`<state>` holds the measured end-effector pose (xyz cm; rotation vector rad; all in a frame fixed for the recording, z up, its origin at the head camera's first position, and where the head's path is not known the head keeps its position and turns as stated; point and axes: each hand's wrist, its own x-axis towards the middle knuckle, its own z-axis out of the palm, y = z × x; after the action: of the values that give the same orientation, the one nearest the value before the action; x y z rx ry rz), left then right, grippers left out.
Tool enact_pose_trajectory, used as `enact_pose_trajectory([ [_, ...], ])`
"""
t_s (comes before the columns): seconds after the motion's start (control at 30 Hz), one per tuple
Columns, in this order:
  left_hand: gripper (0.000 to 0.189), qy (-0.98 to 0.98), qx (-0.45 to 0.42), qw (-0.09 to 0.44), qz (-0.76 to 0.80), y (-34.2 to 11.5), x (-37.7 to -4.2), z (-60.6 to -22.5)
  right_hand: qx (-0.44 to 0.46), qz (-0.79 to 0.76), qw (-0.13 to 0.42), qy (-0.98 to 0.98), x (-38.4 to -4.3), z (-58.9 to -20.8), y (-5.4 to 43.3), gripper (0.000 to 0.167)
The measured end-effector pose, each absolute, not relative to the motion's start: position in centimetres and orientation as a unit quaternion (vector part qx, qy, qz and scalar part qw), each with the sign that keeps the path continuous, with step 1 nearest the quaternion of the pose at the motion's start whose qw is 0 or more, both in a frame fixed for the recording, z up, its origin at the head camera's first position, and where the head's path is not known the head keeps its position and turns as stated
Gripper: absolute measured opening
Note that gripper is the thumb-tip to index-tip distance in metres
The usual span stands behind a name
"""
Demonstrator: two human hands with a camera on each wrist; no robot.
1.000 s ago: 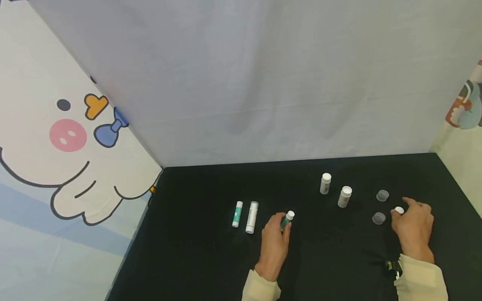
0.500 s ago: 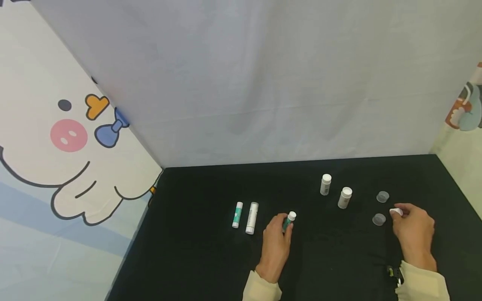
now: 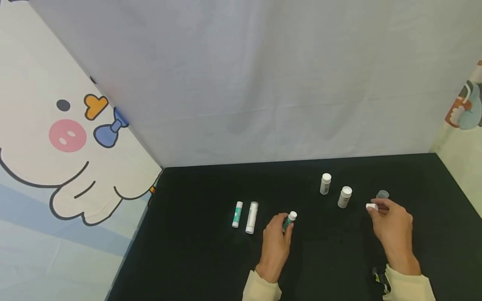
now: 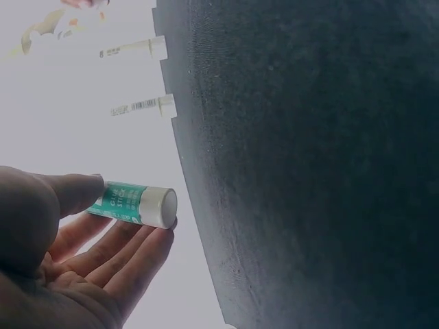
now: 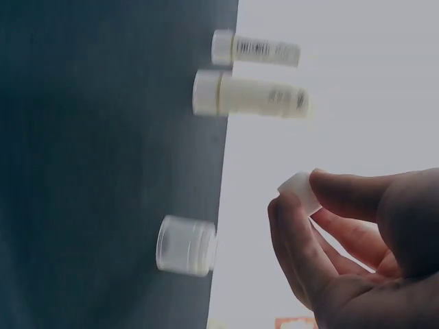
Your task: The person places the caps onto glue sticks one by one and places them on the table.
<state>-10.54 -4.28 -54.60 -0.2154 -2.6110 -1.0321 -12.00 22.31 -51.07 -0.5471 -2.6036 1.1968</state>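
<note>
My left hand holds a small glue stick upright between thumb and fingers. Its label is green, with a white round end on top. On the right, my right hand pinches a white cap between thumb and fingertips, raised above the black table. A clear cap stands on the table just beyond the right hand, which partly covers it in the head view. Two pale tubes with white tops stand further back: one barcoded tube and a second tube nearer the right hand.
To the left of my left hand lie a green-and-white stick and a larger white stick. The black table ends at a grey cloth backdrop, with a cartoon-printed panel along the left.
My right hand has picked the white cap up and carried it left, so it now covers the nearer clear cap. The left hand keeps its hold on the glue stick, nearly still.
</note>
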Motion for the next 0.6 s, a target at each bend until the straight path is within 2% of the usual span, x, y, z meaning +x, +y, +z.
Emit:
enact_pose_trajectory([
  [0.6, 0.019, -0.915, -0.089, 0.168, -0.357, -4.5, -10.4, -54.7, -0.056, 0.474, 0.051, -0.877, -11.7, -49.9, 15.3, 0.023],
])
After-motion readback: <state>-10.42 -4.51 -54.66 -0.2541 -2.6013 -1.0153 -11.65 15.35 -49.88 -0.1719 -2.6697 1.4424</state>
